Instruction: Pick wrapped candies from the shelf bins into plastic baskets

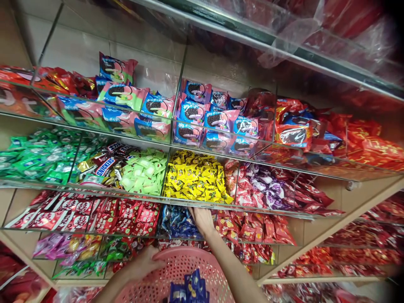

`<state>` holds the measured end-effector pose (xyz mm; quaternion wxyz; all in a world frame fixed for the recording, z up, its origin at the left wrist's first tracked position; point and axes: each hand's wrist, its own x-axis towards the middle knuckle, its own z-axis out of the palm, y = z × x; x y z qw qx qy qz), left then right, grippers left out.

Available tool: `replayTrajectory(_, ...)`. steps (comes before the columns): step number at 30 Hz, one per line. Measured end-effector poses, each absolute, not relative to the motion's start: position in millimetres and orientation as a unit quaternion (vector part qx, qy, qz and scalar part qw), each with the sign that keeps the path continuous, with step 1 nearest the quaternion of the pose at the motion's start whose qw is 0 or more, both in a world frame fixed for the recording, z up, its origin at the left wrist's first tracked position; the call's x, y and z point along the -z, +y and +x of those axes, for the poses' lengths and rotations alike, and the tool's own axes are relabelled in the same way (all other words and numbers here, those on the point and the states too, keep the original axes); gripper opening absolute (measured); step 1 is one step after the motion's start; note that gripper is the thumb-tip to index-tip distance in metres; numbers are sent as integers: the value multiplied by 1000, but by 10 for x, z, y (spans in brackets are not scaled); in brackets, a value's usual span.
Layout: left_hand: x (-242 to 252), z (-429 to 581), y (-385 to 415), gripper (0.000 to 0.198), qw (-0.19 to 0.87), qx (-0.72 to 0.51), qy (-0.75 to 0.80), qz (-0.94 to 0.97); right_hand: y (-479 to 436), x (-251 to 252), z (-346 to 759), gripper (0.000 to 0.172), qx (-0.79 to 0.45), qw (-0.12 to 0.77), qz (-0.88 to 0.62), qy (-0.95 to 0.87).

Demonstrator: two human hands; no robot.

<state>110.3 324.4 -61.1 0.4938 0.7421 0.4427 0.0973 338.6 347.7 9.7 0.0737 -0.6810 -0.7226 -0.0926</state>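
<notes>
A pink perforated plastic basket (164,254) is at the bottom centre, with several dark blue candy packets (191,288) inside. My left hand (147,261), slightly blurred, is closed on the basket's left rim. Above and beyond the basket, my right hand (202,219) reaches into the shelf compartment of dark blue wrapped candies (176,223). Its fingertips are hidden at the shelf edge and among the wrappers, so whether they hold anything does not show. Red packets with orange fruit prints (244,227) lie just right of that hand.
Yellow wrapped candies (197,179) fill the shelf directly above my right hand, behind a clear front edge. Red packets (126,214) lie to the left. Blue and pink cookie packs (217,120) stand higher up. Clear dividers separate compartments; a slanting wooden side panel (328,225) bounds the right.
</notes>
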Motion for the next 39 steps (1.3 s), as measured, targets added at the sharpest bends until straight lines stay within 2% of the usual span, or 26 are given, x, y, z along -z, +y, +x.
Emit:
replayTrajectory(4,593,1090,3253,27,493,-94,431,750,3374,22,3447,31,178,51,-656,-732)
replayTrajectory(8,604,1072,3275,28,495,-92,429,750,3257,67,3526,39,258,52,-595,-759)
replayTrajectory(20,690,1040,3277,29,500,-121,394,762,2724,66,3677,42,320,39,-524,-788)
replayTrajectory(24,515,1071,3205,32,514,-129,365,765,2236,11,3472,41,221,46,-494,-840)
replayTrajectory(29,418,1112,3094,32,531,-120,373,751,1769,8,2824,38,-57,88,-532,-841)
replayTrajectory(32,393,1098,3019,30,520,-129,377,755,1639,69,2451,36,-183,113,-558,-802)
replayTrajectory(35,374,1066,2956,30,511,-138,379,759,1550,167,2187,37,-256,132,-599,-747)
replayTrajectory(39,402,1019,2908,29,511,-141,382,757,1462,313,1978,40,-280,142,-663,-680)
